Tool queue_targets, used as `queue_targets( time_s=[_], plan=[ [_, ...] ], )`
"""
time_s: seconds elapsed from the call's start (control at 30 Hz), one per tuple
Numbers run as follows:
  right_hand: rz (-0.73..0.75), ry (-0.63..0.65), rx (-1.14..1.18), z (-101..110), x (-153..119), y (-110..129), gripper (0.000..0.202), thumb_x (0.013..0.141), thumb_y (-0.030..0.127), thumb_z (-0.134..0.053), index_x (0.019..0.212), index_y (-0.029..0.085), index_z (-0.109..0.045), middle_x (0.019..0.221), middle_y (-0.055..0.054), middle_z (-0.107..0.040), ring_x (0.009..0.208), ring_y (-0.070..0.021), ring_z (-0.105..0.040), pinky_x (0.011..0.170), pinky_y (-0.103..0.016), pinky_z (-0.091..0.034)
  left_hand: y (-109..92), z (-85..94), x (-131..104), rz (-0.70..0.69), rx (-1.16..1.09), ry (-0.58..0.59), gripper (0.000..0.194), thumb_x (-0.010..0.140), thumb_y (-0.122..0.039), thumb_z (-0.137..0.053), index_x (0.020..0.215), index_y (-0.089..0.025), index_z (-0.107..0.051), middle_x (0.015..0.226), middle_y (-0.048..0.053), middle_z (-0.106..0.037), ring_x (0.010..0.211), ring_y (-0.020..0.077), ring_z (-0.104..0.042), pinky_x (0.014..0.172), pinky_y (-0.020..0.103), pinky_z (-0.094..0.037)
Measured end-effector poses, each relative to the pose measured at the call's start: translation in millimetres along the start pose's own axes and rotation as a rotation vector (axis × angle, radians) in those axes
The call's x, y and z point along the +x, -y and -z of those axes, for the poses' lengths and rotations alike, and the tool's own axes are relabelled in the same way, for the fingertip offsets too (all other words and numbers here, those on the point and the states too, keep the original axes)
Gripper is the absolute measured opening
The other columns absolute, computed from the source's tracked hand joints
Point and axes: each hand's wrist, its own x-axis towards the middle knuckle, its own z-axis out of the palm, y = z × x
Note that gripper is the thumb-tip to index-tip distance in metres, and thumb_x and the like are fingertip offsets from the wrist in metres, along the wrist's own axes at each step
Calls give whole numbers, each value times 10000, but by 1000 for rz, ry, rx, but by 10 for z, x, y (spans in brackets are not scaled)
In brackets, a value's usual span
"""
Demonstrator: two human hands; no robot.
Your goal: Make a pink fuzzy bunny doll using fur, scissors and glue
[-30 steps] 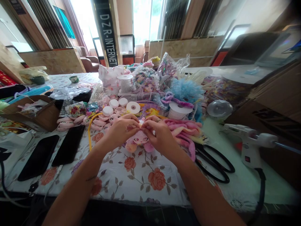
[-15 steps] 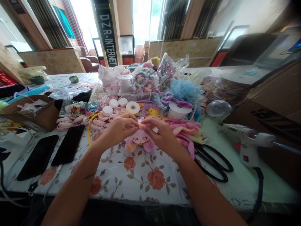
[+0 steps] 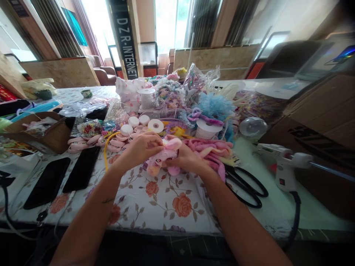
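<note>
A fluffy pink doll head (image 3: pixel 155 159) with painted eyes is held just above the flowered tablecloth. My right hand (image 3: pixel 186 159) wraps round its right side, the thumb lying across the face. At the top of the head, the fingers of my left hand (image 3: pixel 144 148) are pinched together on the fluffy pink trim; anything smaller between the fingertips is hidden. A pink fluffy ear-like piece (image 3: pixel 173 143) sticks up between my hands. Pink fuzzy strips (image 3: pixel 206 149) lie right behind my right hand.
Black-handled scissors (image 3: pixel 246 186) and a white glue gun (image 3: pixel 285 166) lie to the right, by a cardboard box (image 3: pixel 318 140). Two dark phones (image 3: pixel 47 183) are on the left. Behind my hands stand ribbon spools (image 3: pixel 208 129), pink doll faces (image 3: pixel 115 145) and blue fluff (image 3: pixel 213 107).
My right hand has moved from the top of the doll head down to its side, its thumb now over the face. The pink ear-like piece now shows upright. The view has shifted slightly.
</note>
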Motion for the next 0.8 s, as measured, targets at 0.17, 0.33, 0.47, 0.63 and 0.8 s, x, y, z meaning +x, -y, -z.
queue_targets(
  time_s=[0.17, 0.33, 0.47, 0.63, 0.8],
  plan=[
    [42, 30, 67, -24, 41, -57, 712, 643, 267, -793, 1261, 198, -447, 944, 4, -624, 819, -157, -572, 723, -286, -465, 9, -7, 38, 41, 47, -1, 141, 814, -287, -611, 813, -180, -703, 925, 52, -672, 904, 200, -616, 814, 321, -466],
    [58, 34, 85, -34, 38, -43, 376, 667, 274, -763, 969, 173, -565, 819, 20, -596, 740, -138, -538, 653, -262, -437, 26, -21, 86, 66, 42, -10, 176, 810, -313, -601, 794, -168, -699, 899, 53, -662, 857, 184, -602, 772, 299, -463],
    [1, -15, 120, -35, 19, 1, 322, 661, 266, -747, 914, 180, -567, 780, 28, -575, 687, -128, -524, 609, -256, -433, -21, 9, 167, 157, -40, -9, 233, 788, -365, -616, 798, -148, -702, 830, 44, -652, 728, 153, -569, 631, 256, -429],
    [-44, -35, 168, -34, -15, 76, 387, 665, 297, -749, 985, 189, -560, 825, 17, -597, 721, -142, -550, 629, -264, -449, -180, 151, 261, 297, -153, 40, 338, 803, -446, -586, 811, -128, -700, 633, -3, -566, 564, 99, -460, 508, 215, -324],
    [-36, -49, 157, -31, -54, 178, 358, 677, 305, -736, 970, 184, -568, 801, 15, -601, 713, -145, -557, 634, -269, -436, -302, 276, 258, 272, -137, 30, 347, 804, -473, -597, 811, -142, -702, 632, -7, -556, 570, 92, -452, 516, 208, -331]
  ],
)
